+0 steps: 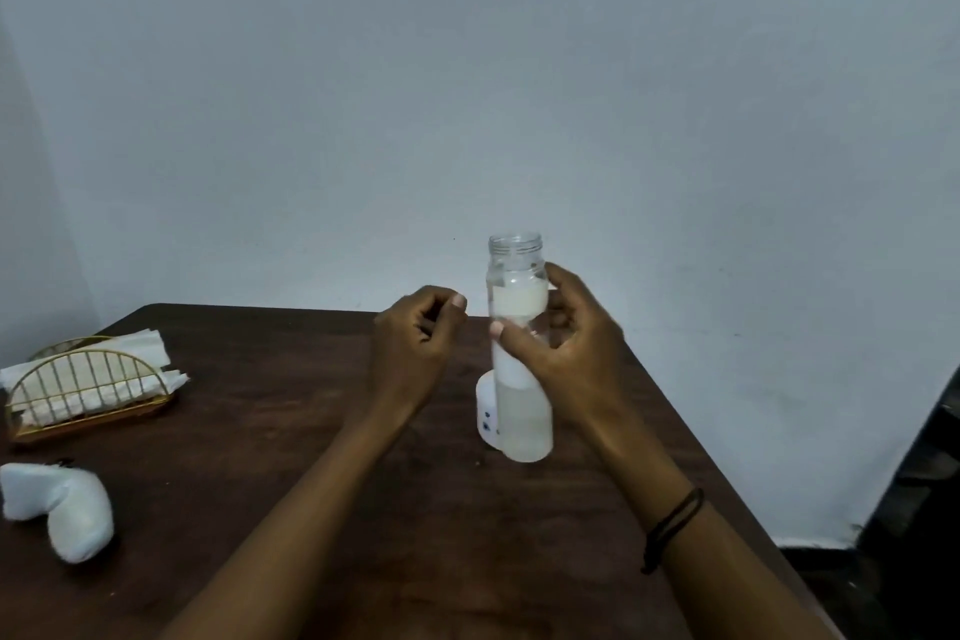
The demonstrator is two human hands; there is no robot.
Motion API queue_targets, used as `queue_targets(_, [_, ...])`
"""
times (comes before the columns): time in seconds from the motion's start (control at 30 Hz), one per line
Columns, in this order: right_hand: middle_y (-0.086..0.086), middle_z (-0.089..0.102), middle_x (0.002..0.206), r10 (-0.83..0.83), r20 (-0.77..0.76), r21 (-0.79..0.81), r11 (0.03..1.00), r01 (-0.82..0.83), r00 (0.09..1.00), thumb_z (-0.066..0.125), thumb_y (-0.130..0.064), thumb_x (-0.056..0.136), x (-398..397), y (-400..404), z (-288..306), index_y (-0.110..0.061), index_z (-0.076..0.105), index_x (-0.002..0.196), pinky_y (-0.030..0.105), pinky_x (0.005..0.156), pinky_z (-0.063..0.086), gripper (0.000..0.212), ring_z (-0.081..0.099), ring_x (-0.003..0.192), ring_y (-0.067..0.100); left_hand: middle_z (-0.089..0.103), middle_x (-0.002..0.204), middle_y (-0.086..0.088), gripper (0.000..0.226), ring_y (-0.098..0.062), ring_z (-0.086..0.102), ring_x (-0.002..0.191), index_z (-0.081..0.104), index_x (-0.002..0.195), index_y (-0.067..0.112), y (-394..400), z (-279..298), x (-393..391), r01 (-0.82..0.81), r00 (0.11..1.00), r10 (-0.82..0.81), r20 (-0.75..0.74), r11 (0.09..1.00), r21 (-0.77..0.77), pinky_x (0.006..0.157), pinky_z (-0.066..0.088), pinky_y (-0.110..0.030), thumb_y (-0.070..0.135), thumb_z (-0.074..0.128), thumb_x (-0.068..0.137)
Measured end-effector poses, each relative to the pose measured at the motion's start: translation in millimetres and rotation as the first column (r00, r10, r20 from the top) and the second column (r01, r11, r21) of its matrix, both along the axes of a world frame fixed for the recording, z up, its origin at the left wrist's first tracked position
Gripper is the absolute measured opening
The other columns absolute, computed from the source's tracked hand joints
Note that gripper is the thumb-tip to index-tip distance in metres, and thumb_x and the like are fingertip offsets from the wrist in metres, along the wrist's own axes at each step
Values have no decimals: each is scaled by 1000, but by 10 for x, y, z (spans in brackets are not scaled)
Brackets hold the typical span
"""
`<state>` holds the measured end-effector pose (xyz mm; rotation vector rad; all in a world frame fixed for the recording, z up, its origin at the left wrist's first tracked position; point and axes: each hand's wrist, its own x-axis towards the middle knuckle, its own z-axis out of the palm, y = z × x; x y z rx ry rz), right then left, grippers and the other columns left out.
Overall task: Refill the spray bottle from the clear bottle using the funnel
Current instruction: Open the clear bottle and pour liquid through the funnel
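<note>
Right hand [566, 343]: wrapped round the upper-middle of the clear bottle [519, 353], thumb across the near face, fingers behind; the grip is clamped on it.
Clear bottle: upright, long axis vertical, mouth open with bare threads and no cap; held in the air over the far middle of the counter [363, 509], its base looking clear of the wood.
Contents: pale liquid, filling most of the body up to a line below the neck.
Left hand [415, 333]: just left of the bottle, near but apart from it; fingers curled in toward the palm, thumb tip by the forefinger. Whether it pinches something small I cannot tell.
White object [485, 413]: low and rounded with small dark marks, standing on the counter right behind the bottle's lower part; it may be the spray bottle, mostly hidden, so no firm call.
Funnel: not in sight here.
Key relation: the supply is already in the right hand, so the target must come under its mouth; the left hand is the free one and the nearer to that white object.
Next move, my read: the left hand has to bring a funnel to the target's neck before any tilt.
Risk: an open, nearly full bottle spills early if tipped fast.
Elsewhere: napkin holder [88, 392] far left, white cloth roll [62, 509] near left.
</note>
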<state>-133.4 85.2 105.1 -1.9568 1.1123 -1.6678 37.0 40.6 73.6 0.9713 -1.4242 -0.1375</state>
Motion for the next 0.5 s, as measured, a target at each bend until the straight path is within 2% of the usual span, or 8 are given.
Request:
queue_targets(0.07, [-24, 65, 99, -67, -37, -15, 998, 67, 997, 83, -30, 77, -170, 6, 146, -34, 58, 127, 11, 69, 52, 56, 65, 87, -1, 68, 73, 6, 20, -13, 63, 69, 65, 79, 17, -94, 66, -76, -64, 995, 67, -68, 997, 41, 63, 50, -33, 31, 62, 92])
queue_targets(0.17, [-18, 66, 101, -149, -131, -10, 989, 149, 980, 81, -34, 78, -420, -16, 329, -36, 58, 126, 15, 69, 50, 54, 64, 86, 3, 64, 72, 3, 20, -14, 58, 68, 60, 76, 15, -221, 144, -149, -73, 978, 101, -182, 985, 158, 62, 46, -28, 28, 66, 90])
queue_targets(0.23, [-17, 66, 96, -189, -231, 3, 981, 195, 955, 81, -35, 77, -562, -52, 403, -40, 58, 115, 19, 68, 49, 45, 63, 83, 2, 64, 74, 2, 23, -14, 58, 69, 60, 78, 14, -299, 179, -189, -69, 970, 122, -210, 967, 243, 63, 45, -29, 33, 65, 90])
queue_targets(0.37, [-10, 65, 87, -271, -463, -28, 956, 292, 844, 76, -44, 73, -812, -201, 432, -34, 57, 107, 35, 69, 53, 40, 62, 77, 12, 64, 73, -4, 47, -19, 58, 70, 61, 79, 4, -413, 192, -272, -42, 981, 118, -156, 906, 422, 65, 44, -34, 49, 54, 92])
queue_targets(0.5, [-8, 65, 88, -306, -625, -68, 938, 341, 718, 72, -47, 71, -968, -339, 421, -35, 56, 112, 33, 65, 50, 45, 61, 78, 13, 71, 73, 5, 55, -18, 64, 70, 70, 78, 1, -410, 217, -303, 52, 986, 34, -164, 867, 495, 73, 49, -35, 50, 50, 95])
